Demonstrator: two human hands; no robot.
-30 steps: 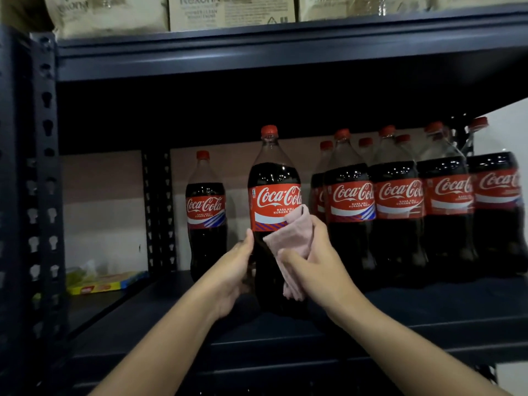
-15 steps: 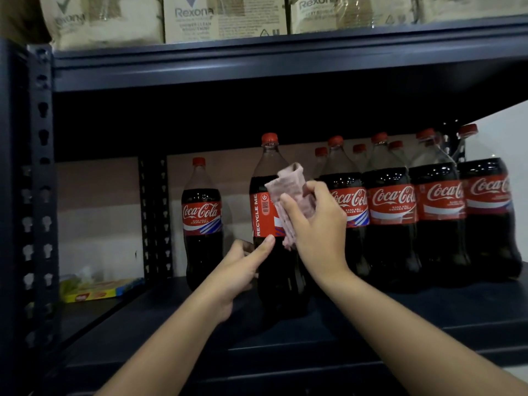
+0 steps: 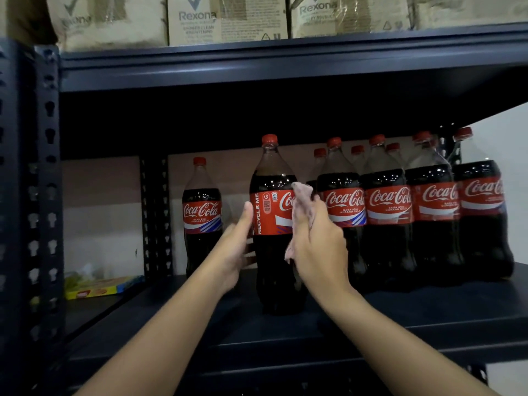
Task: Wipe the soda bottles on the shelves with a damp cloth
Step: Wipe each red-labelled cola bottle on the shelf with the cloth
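A full, likely heavy soda bottle [image 3: 273, 224] stood upright at the shelf [image 3: 371, 318] front, the left hand [image 3: 237, 247] steadying its slippery side with straight fingers, the right hand [image 3: 317, 244] clutching the soft cloth [image 3: 301, 201] against its label.

Probably a shop stockroom: dark metal shelving [image 3: 285, 61] stacked with Coca-Cola bottles [image 3: 388, 224]; Rexona cartons [image 3: 225, 18] above.
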